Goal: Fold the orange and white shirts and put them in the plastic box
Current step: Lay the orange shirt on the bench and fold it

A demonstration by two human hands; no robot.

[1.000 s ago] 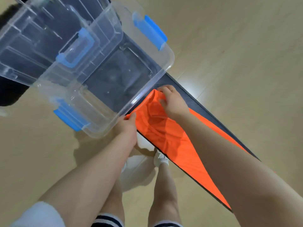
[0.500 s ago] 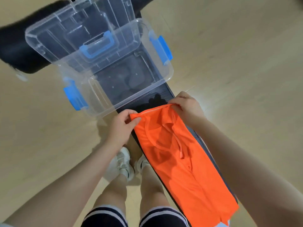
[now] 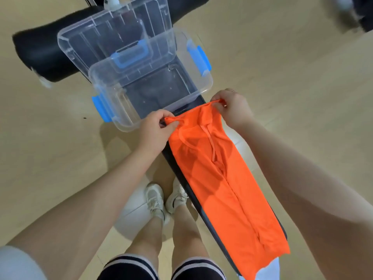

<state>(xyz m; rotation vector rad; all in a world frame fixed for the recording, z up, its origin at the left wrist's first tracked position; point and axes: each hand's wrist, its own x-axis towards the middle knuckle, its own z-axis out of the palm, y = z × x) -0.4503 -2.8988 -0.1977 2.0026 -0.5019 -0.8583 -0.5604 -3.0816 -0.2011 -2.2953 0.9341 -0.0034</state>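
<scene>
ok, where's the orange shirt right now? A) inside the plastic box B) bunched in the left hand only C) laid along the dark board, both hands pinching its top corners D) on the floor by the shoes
C: the orange shirt lies lengthwise on the dark board, the left hand and right hand each pinching a top corner; the plastic box holds no clothes.

The person wears a white short sleeve, dark shorts with white-striped hems, white sneakers and a thin ring.
</scene>
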